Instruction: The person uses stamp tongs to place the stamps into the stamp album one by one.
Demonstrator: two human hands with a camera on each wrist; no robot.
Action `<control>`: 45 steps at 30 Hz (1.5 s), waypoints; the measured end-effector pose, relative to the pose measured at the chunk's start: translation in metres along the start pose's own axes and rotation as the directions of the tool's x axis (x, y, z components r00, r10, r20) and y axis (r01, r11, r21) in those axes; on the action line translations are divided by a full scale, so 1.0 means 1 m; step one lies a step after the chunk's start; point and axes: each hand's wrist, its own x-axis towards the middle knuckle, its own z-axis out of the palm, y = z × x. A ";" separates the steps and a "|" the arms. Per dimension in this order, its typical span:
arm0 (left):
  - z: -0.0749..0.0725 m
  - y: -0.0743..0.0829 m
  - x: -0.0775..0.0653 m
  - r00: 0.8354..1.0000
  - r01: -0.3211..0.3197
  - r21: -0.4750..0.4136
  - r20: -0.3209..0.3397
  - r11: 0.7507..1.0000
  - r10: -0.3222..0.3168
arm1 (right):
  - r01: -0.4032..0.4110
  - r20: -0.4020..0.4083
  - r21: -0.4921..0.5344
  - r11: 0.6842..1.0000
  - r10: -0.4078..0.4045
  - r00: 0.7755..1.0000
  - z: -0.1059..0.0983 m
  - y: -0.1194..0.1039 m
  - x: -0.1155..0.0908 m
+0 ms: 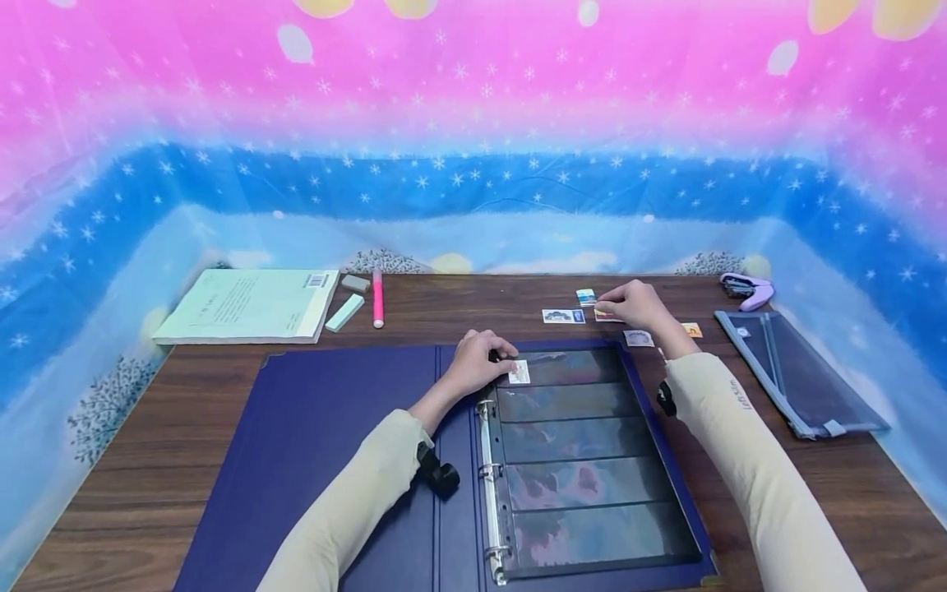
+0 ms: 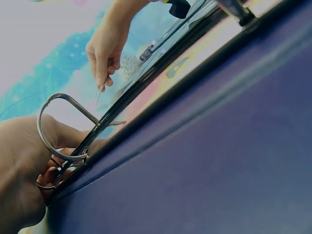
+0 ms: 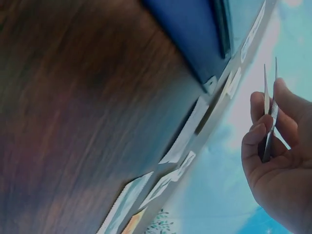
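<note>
A dark blue ring binder (image 1: 348, 460) lies open with a black pocket page (image 1: 584, 444) on its rings (image 1: 484, 470). At the page's upper left corner, my left hand (image 1: 473, 362) holds the page's edge between thumb and bent fingers. A small white stamp (image 1: 520, 372) sits in the top row right by that thumb. My right hand (image 1: 638, 306) is beyond the binder, above several loose stamps. It pinches metal tweezers (image 3: 269, 117), whose tips stand slightly apart with nothing between them in the right wrist view. Nearest it lie a blue-and-white stamp (image 1: 586, 298) and a wide stamp (image 1: 564, 316).
More stamps, a grey one (image 1: 639, 339) and an orange one (image 1: 692, 330), lie by the right forearm. At right are a mesh zip pouch (image 1: 806, 378) and a purple stapler (image 1: 750, 289). A pale green book (image 1: 247, 304), erasers (image 1: 345, 312) and a pink marker (image 1: 378, 298) lie back left.
</note>
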 end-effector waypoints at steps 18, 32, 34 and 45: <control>0.002 -0.003 0.000 1.000 -0.016 0.001 -0.008 1.000 0.016 | -0.064 -0.018 -0.011 0.998 0.064 0.998 0.009 0.013 0.004; 0.002 -0.003 0.001 1.000 -0.018 -0.001 -0.013 1.000 0.018 | -0.065 -0.082 -0.067 0.996 0.060 0.995 0.015 0.004 0.002; 0.002 -0.002 0.001 1.000 -0.019 0.004 -0.012 1.000 0.019 | -0.077 -0.076 -0.070 0.995 0.072 0.995 0.015 0.005 0.002; 0.001 -0.003 0.001 1.000 -0.028 -0.003 -0.009 1.000 0.028 | -0.117 -0.016 0.014 0.993 0.117 0.993 0.005 0.004 -0.006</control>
